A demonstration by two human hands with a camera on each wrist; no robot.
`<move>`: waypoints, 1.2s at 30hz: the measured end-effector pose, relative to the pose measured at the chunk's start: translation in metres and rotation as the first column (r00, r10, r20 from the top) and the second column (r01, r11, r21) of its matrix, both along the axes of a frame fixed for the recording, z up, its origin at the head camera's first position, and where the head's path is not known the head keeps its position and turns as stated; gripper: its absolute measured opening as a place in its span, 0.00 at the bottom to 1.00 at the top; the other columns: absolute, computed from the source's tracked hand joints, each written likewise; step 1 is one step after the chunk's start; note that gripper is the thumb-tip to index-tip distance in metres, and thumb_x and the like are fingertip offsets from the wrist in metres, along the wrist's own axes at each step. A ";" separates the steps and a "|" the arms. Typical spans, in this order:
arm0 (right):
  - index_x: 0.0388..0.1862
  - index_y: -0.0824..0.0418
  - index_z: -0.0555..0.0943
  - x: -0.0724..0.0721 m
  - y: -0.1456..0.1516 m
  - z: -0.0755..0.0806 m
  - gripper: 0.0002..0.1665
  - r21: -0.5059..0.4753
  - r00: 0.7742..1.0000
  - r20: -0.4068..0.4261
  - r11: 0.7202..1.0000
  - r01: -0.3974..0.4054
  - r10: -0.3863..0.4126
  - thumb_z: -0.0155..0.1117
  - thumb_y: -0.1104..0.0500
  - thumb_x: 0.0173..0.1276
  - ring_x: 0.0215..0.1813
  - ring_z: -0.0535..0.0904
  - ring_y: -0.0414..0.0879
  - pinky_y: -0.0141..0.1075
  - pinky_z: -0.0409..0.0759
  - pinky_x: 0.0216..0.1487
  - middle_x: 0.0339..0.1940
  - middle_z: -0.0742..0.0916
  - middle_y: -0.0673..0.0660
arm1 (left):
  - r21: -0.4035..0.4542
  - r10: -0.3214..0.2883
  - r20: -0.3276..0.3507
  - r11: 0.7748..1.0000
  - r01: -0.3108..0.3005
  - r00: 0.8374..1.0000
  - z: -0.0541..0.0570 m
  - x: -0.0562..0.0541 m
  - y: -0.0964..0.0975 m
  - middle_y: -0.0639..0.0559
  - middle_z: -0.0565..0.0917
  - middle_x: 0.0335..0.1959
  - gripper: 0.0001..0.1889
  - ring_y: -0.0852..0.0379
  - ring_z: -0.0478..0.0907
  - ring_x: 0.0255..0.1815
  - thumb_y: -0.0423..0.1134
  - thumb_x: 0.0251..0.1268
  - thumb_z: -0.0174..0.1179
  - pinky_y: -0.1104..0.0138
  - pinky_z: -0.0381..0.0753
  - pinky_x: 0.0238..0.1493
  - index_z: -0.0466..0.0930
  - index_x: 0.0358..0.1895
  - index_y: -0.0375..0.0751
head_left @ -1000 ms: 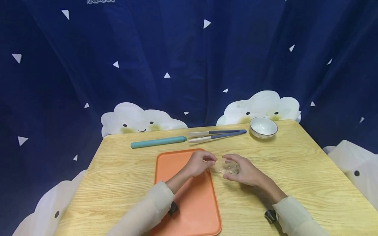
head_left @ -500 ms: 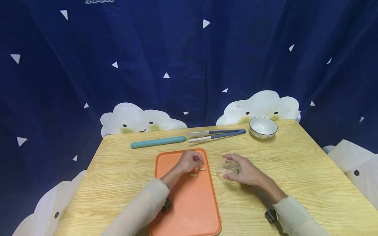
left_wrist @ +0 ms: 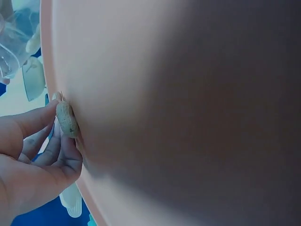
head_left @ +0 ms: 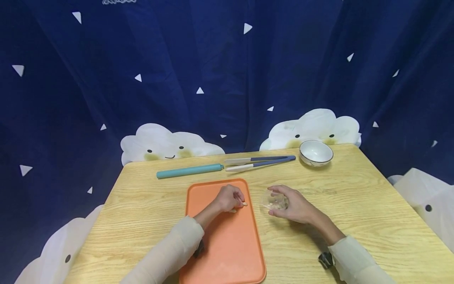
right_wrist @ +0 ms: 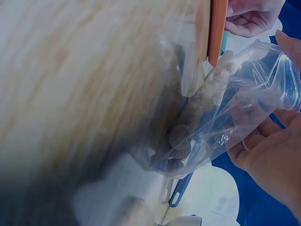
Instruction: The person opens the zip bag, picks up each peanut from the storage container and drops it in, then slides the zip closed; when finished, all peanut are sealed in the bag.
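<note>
My left hand (head_left: 228,198) is low over the orange tray (head_left: 230,248), pinching a peanut (head_left: 244,204) between thumb and fingertips near the tray's right rim. Another unshelled peanut (left_wrist: 67,120) lies on the tray just under the fingers, partly covered by the hand in the head view. To the right of the tray, my right hand (head_left: 296,207) curls round a clear plastic zip bag (right_wrist: 235,99) and keeps its mouth spread toward the left. Several peanuts (right_wrist: 188,122) are gathered inside the bag.
Behind the tray lie a teal stick-shaped object (head_left: 189,171) and blue-and-white tongs (head_left: 262,163). A white bowl (head_left: 315,153) with a dark rim stands at the back right of the wooden table (head_left: 354,205). A dark blue curtain (head_left: 227,59) hangs behind.
From the bag's mouth my left hand has moved left over the tray, where two peanuts came into view, then closed at one of them. My right hand and the bag stay nearly still.
</note>
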State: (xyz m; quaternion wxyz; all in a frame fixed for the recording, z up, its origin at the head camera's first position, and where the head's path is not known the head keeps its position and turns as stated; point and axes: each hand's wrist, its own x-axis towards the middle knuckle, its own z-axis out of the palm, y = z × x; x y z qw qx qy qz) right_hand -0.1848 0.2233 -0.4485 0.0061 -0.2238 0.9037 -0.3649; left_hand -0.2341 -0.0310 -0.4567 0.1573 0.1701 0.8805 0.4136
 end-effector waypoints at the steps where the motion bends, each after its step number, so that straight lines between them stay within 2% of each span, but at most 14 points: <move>1: 0.64 0.59 0.71 0.000 0.000 0.000 0.42 0.000 1.000 -0.001 1.000 0.000 0.000 0.73 0.44 0.53 0.58 0.78 0.55 0.57 0.72 0.58 0.54 0.83 0.60 | 0.000 -0.003 -0.005 1.000 0.003 1.000 0.001 0.000 0.000 0.47 0.83 0.26 0.03 0.61 0.76 0.26 0.27 0.55 0.66 0.71 0.76 0.24 0.82 0.28 0.36; 5: 0.64 0.59 0.71 0.000 0.000 0.000 0.42 0.002 1.000 -0.010 1.000 0.001 -0.001 0.73 0.44 0.53 0.57 0.78 0.55 0.57 0.73 0.58 0.53 0.84 0.60 | 0.028 -0.003 -0.040 1.000 0.004 0.999 0.006 0.000 0.002 0.48 0.83 0.27 0.02 0.61 0.74 0.26 0.29 0.57 0.65 0.71 0.75 0.27 0.83 0.29 0.35; 10: 0.63 0.58 0.71 0.000 -0.001 0.000 0.42 0.009 1.000 -0.018 1.000 0.010 -0.010 0.73 0.44 0.52 0.57 0.78 0.56 0.57 0.73 0.58 0.52 0.84 0.59 | 0.099 0.005 -0.087 0.995 0.003 0.996 0.020 0.001 0.007 0.48 0.84 0.28 0.02 0.61 0.77 0.27 0.31 0.57 0.65 0.71 0.77 0.32 0.84 0.30 0.36; 17: 0.63 0.59 0.72 0.000 -0.001 0.001 0.41 0.017 1.000 -0.020 1.000 0.011 -0.011 0.73 0.45 0.53 0.56 0.78 0.55 0.56 0.74 0.57 0.51 0.85 0.58 | 0.198 0.027 -0.115 0.980 -0.004 0.993 0.037 0.010 0.023 0.48 0.85 0.28 0.02 0.64 0.77 0.25 0.32 0.56 0.67 0.73 0.77 0.29 0.86 0.31 0.37; 21: 0.63 0.59 0.72 0.001 -0.002 0.002 0.41 0.015 1.000 -0.020 1.000 0.013 -0.013 0.73 0.44 0.53 0.57 0.78 0.56 0.56 0.74 0.56 0.51 0.85 0.57 | 0.250 0.026 -0.099 0.968 -0.001 0.995 0.039 0.017 0.035 0.48 0.85 0.27 0.02 0.65 0.78 0.25 0.32 0.55 0.67 0.73 0.78 0.28 0.86 0.31 0.36; 28: 0.62 0.58 0.73 0.001 -0.002 0.002 0.38 0.013 0.999 -0.037 1.000 0.017 -0.016 0.74 0.49 0.53 0.56 0.78 0.55 0.53 0.75 0.56 0.55 0.83 0.57 | 0.261 -0.010 -0.082 0.965 0.031 0.997 0.038 0.024 0.051 0.51 0.86 0.29 0.03 0.68 0.79 0.26 0.33 0.56 0.66 0.75 0.79 0.30 0.87 0.33 0.37; 31: 0.61 0.58 0.73 0.001 -0.002 0.002 0.37 0.005 0.999 -0.036 1.000 0.016 -0.015 0.74 0.49 0.53 0.56 0.78 0.55 0.52 0.75 0.55 0.55 0.83 0.56 | 0.287 -0.037 -0.057 0.957 0.052 0.998 0.039 0.025 0.051 0.51 0.87 0.32 0.05 0.67 0.80 0.30 0.34 0.59 0.64 0.75 0.80 0.34 0.87 0.36 0.37; 36: 0.62 0.57 0.72 0.001 -0.001 0.002 0.38 0.003 1.000 -0.015 1.000 0.014 -0.014 0.74 0.48 0.53 0.56 0.79 0.55 0.53 0.75 0.54 0.53 0.84 0.57 | 0.299 -0.060 -0.064 0.951 0.076 0.996 0.040 0.023 0.042 0.50 0.87 0.34 0.06 0.64 0.82 0.33 0.34 0.61 0.63 0.73 0.80 0.37 0.86 0.38 0.38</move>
